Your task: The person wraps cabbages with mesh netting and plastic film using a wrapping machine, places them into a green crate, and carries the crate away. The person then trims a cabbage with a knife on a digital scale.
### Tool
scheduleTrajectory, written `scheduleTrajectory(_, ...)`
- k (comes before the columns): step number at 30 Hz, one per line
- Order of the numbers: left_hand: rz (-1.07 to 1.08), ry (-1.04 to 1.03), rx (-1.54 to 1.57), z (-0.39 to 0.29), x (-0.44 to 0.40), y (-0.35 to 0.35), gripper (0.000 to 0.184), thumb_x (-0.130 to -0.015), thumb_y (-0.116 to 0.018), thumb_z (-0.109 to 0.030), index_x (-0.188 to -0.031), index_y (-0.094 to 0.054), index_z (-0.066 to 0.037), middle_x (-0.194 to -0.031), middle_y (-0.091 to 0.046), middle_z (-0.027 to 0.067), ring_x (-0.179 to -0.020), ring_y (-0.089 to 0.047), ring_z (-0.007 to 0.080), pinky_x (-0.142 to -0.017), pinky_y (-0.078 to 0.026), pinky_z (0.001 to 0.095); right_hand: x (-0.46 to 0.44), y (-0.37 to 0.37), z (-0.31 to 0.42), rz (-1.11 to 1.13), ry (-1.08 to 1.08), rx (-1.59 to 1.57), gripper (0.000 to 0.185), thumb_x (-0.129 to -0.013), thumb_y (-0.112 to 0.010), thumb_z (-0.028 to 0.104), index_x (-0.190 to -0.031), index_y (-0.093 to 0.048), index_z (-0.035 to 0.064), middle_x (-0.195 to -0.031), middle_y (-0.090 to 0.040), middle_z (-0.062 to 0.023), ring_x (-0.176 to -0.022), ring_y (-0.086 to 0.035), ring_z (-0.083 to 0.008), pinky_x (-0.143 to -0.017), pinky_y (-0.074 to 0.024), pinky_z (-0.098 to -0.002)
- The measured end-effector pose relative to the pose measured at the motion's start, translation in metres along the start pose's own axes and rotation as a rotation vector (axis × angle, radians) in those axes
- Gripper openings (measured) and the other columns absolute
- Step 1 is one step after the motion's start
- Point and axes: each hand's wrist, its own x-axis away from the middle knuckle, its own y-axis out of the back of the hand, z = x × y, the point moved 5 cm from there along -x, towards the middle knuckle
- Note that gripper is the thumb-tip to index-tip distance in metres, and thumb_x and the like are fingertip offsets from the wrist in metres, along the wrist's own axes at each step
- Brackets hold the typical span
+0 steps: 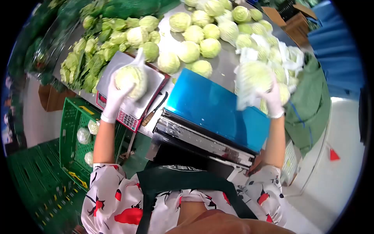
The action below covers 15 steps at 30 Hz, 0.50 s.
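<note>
My left hand (117,93), in a white glove, has its fingers round a cabbage (133,80) in a clear plastic bag, whose twisted end points up. This cabbage is over the metal platform of a red-edged weighing scale (111,74); I cannot tell whether it rests there. On the right, my gloved right hand (274,99) grips another cabbage (255,76) in a thin plastic bag, blurred by motion, beside a group of bagged cabbages (278,72). Between my hands stands a machine with a blue top (214,103). A knife (154,111) with a wooden handle lies beside the scale.
Many bare cabbages (189,50) cover the back of the metal table. Loose cabbage leaves (80,64) pile up at the left. Below the scale, a green crate (72,150) holds several wrapped cabbages. Green cloth (309,105) hangs at the right edge; a cardboard box (298,29) stands behind.
</note>
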Motion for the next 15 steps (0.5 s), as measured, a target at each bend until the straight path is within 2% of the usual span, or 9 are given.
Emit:
scheduleTrajectory(2,0.147,-0.033,-0.001,-0.021,0.029,-0.058,0.077,-0.074,-0.085,-0.017,-0.138,-0.044,-0.002,-0.13,-0.056,0.0151,-0.12,-0.056,0.0227,-0.104,-0.047,0.0375,0.049,-0.042,0.038,0.05,0.075,0.319,0.092,-0.061,-0.089,0.02,-0.139,-0.044,0.0006,-0.126,-0.058,-0.0146,-0.118,-0.056,-0.0247,-0.103,-0.0444,-0.0366)
scheduleTrajectory(3,0.192,-0.087,-0.019,-0.021,0.044,-0.09,0.083,-0.071,-0.087,-0.018,-0.139,-0.042,-0.002,-0.132,-0.053,0.0148,-0.123,-0.053,0.0225,-0.104,-0.046,0.0371,0.07,-0.053,0.026,0.115,0.015,0.353,0.098,-0.058,-0.091,0.022,-0.14,-0.042,0.0011,-0.13,-0.055,-0.0179,-0.122,-0.054,-0.0281,-0.106,-0.0425,-0.039)
scheduleTrajectory(4,0.238,-0.114,0.021,-0.033,0.061,-0.124,0.088,-0.069,-0.089,-0.02,-0.14,-0.04,-0.002,-0.131,-0.052,0.0138,-0.123,-0.052,0.0227,-0.105,-0.045,0.0367,0.089,-0.064,0.024,0.122,0.148,0.345,0.098,-0.057,-0.091,0.024,-0.14,-0.042,0.0013,-0.13,-0.054,-0.0201,-0.124,-0.053,-0.0336,-0.107,-0.0419,-0.0406)
scheduleTrajectory(6,0.283,-0.123,0.059,-0.032,0.083,-0.177,0.092,-0.067,-0.091,-0.023,-0.14,-0.039,-0.001,-0.129,-0.052,0.0135,-0.122,-0.051,0.0223,-0.106,-0.043,0.0374,0.127,-0.074,0.016,0.099,0.177,0.452,0.102,-0.058,-0.091,0.025,-0.142,-0.038,0.0007,-0.137,-0.048,-0.022,-0.129,-0.048,-0.0377,-0.109,-0.0406,-0.0417)
scheduleTrajectory(7,0.286,-0.149,0.015,-0.015,0.094,-0.198,0.097,-0.068,-0.091,-0.029,-0.142,-0.036,0.001,-0.132,-0.049,0.0171,-0.125,-0.049,0.0257,-0.107,-0.042,0.0382,0.14,-0.077,0.015,0.088,0.174,0.461,0.104,-0.059,-0.092,0.026,-0.143,-0.037,0.0003,-0.14,-0.046,-0.0225,-0.131,-0.045,-0.0385,-0.11,-0.0394,-0.042)
scheduleTrajectory(8,0.292,-0.215,-0.176,-0.004,0.107,-0.216,0.1,-0.069,-0.088,-0.034,-0.145,-0.032,0.002,-0.134,-0.047,0.0225,-0.128,-0.047,0.0332,-0.109,-0.04,0.0401,0.15,-0.08,0.008,0.048,0.144,0.465,0.106,-0.058,-0.092,0.025,-0.144,-0.035,0.0003,-0.141,-0.045,-0.0223,-0.132,-0.044,-0.0378,-0.111,-0.0388,-0.0416)
scheduleTrajectory(9,0.343,-0.224,-0.329,-0.024,0.119,-0.225,0.104,-0.071,-0.086,-0.038,-0.146,-0.028,0.005,-0.135,-0.045,0.0272,-0.13,-0.045,0.0396,-0.11,-0.038,0.0426,0.16,-0.082,0.0,0.007,0.11,0.47,0.108,-0.058,-0.092,0.025,-0.146,-0.033,0.0003,-0.142,-0.043,-0.0221,-0.133,-0.044,-0.0372,-0.111,-0.0382,-0.0412)
scheduleTrajectory(11,0.37,-0.284,-0.448,-0.021,0.124,-0.231,0.104,-0.073,-0.083,-0.039,-0.146,-0.026,0.007,-0.136,-0.044,0.029,-0.129,-0.045,0.0412,-0.11,-0.038,0.0433,0.17,-0.081,-0.011,-0.045,0.068,0.446,0.113,-0.058,-0.093,0.026,-0.148,-0.03,0.0002,-0.144,-0.041,-0.0221,-0.135,-0.041,-0.0366,-0.113,-0.0364,-0.041)
scheduleTrajectory(15,0.515,-0.253,-0.386,-0.017,0.114,-0.229,0.102,-0.08,-0.078,-0.045,-0.147,-0.023,0.01,-0.142,-0.041,0.0315,-0.135,-0.042,0.0405,-0.113,-0.035,0.0405,0.17,-0.076,-0.021,-0.013,0.065,0.385,0.124,-0.059,-0.093,0.031,-0.153,-0.02,-0.0011,-0.15,-0.032,-0.0245,-0.141,-0.033,-0.0388,-0.117,-0.0295,-0.0422)
